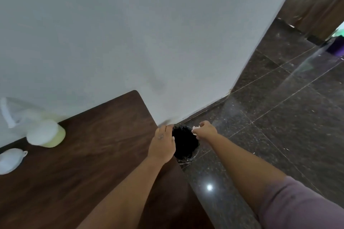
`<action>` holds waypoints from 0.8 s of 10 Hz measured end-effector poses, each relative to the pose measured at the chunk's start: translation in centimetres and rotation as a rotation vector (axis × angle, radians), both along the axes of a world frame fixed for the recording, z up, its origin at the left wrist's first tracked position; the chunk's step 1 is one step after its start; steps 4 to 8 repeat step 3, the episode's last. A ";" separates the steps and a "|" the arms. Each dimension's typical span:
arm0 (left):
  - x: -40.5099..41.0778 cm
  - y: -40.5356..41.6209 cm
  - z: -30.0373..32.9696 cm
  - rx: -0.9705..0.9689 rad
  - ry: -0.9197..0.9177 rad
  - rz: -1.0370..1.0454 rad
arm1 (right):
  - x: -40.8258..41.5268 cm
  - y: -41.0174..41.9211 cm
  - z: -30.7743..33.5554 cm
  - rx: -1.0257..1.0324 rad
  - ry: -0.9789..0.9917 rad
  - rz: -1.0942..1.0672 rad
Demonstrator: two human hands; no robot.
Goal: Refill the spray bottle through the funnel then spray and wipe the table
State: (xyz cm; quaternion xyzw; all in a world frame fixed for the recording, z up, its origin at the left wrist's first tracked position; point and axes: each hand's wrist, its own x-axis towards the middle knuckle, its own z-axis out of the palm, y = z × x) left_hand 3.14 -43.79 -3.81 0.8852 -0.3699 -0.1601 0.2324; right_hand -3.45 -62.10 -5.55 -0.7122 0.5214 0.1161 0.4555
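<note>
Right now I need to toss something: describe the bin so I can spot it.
Find the dark wooden table against the white wall. Off its right corner, on the dark tiled floor, stands the bin. It is small, round and lined with a black bag, between both hands.

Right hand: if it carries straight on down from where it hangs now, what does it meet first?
Most likely the black-lined bin on the floor. The right hand, pinching a white wad, hangs at the bin's far rim, though depth is hard to judge.
</note>
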 end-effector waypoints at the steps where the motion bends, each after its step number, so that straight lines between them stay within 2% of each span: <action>1: 0.5 -1.0 -0.4 -0.002 0.024 0.071 | 1.2 -1.4 -1.1 0.133 -0.029 -0.133; 3: 0.5 -1.3 -0.2 -0.015 0.007 0.140 | 0.9 -3.3 -3.2 0.138 -0.021 -0.113; 8: 0.5 -1.3 -0.2 -0.015 0.007 0.140 | 0.9 -3.3 -3.2 0.138 -0.021 -0.113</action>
